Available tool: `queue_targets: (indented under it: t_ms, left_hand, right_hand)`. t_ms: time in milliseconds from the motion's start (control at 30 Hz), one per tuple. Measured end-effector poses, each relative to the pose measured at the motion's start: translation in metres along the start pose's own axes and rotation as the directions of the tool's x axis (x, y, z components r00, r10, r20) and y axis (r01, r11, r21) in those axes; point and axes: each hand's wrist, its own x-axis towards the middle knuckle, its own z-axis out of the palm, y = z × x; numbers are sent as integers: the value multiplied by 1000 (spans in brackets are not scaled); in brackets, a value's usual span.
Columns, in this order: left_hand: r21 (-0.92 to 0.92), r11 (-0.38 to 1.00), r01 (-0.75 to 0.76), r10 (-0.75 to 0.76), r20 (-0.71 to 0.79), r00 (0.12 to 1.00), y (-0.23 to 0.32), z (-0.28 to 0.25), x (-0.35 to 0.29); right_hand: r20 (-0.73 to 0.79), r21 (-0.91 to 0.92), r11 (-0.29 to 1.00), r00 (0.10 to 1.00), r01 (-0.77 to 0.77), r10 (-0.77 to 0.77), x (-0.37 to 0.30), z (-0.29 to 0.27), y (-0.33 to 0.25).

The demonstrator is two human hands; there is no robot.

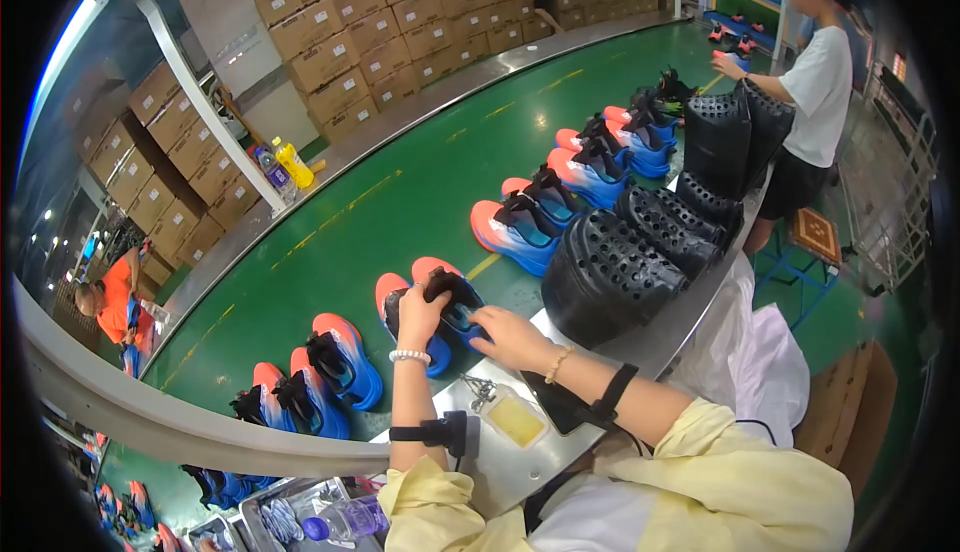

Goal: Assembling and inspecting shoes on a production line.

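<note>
Left grip [422,314] clamped on dark tongue area [446,283] of coral-and-blue running shoe [464,304], apparently keeping opening accessible. Right grip [512,338] at heel end, seemingly steadying; closure cannot be told. Shoe sits on green conveyor belt [400,217], just beside matching shoe [389,290], toes pointing away, likely easing reach into collars. Uppers look soft, textile. Nearby black shells [612,264] rounded, perforated, rubber-like.

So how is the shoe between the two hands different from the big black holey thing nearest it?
The shoe is mostly orange and blue; the black thing is all black. The shoe looks smaller, the black thing much bulkier. The black thing has lots of round holes, but none like them show on the shoe.
</note>
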Motion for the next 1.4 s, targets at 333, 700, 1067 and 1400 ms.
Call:
queue_targets:
  t_ms: [333, 700, 1067, 1400]
  left_hand:
    - [435, 899, -52, 37, 43, 998, 28, 13, 6]
    - [286, 955, -79, 28, 178, 984, 13, -3, 12]
    - [591, 804, 71, -70, -25, 997, -22, -25, 7]
    - [142, 934, -329, 334, -9, 943, 121, 51, 8]
  right_hand:
    - [155, 121, 992, 988, -30, 11, -4, -21, -5]
    - [138, 97, 992, 987, 76, -89, -1, -12, 12]
    - [20, 207, 933, 952, 296, -306, -48, -144, -65]
    - [-329, -490, 783, 913, -383, 240, -114, -251, -42]
